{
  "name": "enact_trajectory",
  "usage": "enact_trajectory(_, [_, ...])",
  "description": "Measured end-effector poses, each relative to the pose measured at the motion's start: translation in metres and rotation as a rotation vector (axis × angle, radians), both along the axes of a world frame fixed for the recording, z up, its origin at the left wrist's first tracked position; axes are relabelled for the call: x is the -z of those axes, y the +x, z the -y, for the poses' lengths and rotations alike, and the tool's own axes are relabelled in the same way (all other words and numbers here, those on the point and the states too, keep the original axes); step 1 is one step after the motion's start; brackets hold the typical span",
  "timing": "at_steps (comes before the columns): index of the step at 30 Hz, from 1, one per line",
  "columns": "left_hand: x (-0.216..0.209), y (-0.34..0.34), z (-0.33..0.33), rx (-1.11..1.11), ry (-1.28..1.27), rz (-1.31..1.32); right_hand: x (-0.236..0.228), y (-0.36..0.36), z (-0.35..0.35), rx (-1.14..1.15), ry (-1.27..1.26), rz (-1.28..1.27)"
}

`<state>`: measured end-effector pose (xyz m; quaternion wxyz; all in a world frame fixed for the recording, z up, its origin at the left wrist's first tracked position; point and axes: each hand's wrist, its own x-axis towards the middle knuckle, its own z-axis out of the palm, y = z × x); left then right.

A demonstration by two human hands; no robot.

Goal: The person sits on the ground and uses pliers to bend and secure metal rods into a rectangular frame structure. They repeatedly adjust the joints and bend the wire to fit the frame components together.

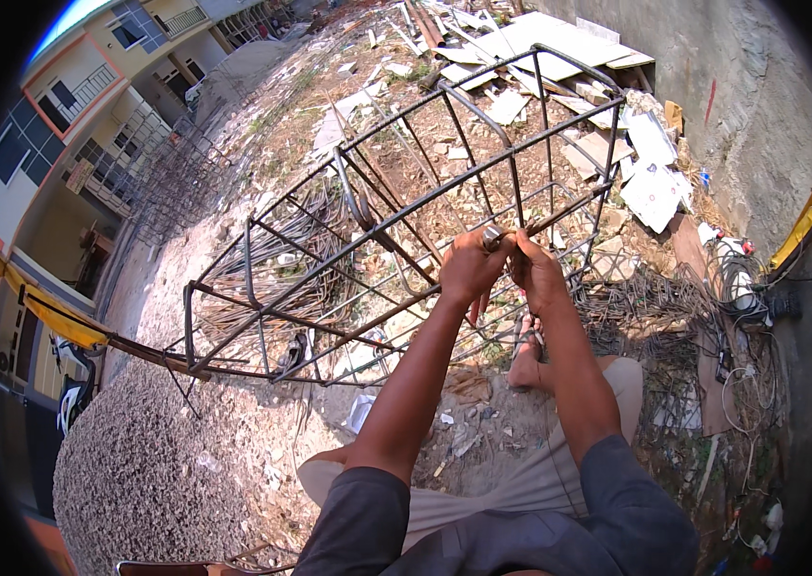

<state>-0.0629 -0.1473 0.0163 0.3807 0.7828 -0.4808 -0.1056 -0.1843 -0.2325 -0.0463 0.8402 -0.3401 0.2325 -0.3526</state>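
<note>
A long cage of dark steel reinforcing bars (512,152) stretches across in front of me, its stirrups bent round the long bars. Wrapped round a tool with a silver head and red handles, apparently pincers (491,233), my left hand (469,269) is closed beside one of the cage's bars. My right hand (540,276) is close against it on the right, thumb and fingers pinched together at a bar crossing. Whatever those fingertips hold is too small to make out. Both hands touch or nearly touch the cage's near side.
Loose bars (243,312) lie under and behind the cage. A gravel heap (142,446) rises at the lower left. Broken white boards (560,43) are piled at the back, near a concrete wall (761,125). Tangled wire (641,307) covers ground at the right. My bare foot (524,360) is below the cage.
</note>
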Motion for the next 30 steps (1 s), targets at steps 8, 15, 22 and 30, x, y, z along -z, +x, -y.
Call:
enact_trajectory(8, [-0.003, -0.01, -0.002, -0.177, -0.078, 0.098, 0.002, 0.012, -0.011, 0.043, 0.076, 0.092])
enact_trajectory(15, [-0.028, -0.011, -0.007, -0.034, 0.163, -0.007, 0.014, 0.016, -0.006, 0.024, 0.09, 0.152])
enact_trajectory(22, [0.0, 0.013, 0.006, 0.089, 0.021, -0.176, 0.007, 0.012, -0.011, 0.055, 0.032, 0.064])
enact_trajectory(30, [0.006, 0.014, 0.008, 0.159, -0.13, -0.247, 0.001, 0.003, -0.013, 0.192, -0.133, -0.174])
